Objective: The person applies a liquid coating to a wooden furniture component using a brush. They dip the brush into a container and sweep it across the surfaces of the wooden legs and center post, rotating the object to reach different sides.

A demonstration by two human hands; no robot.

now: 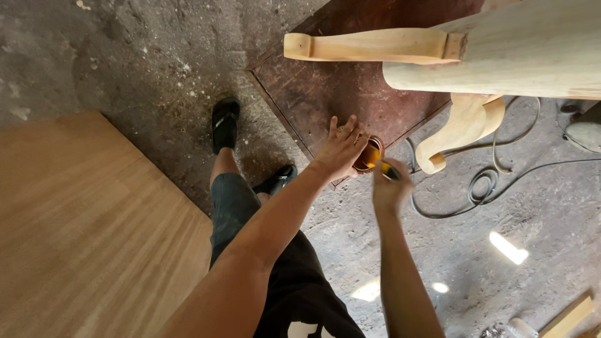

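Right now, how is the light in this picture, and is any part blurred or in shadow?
Head view: daylight is soft, with bright sun patches on the concrete floor at lower right; the right hand and its small tool are motion-blurred over the can; the left hand is sharper; the dark board under the pale wooden furniture lies shaded.
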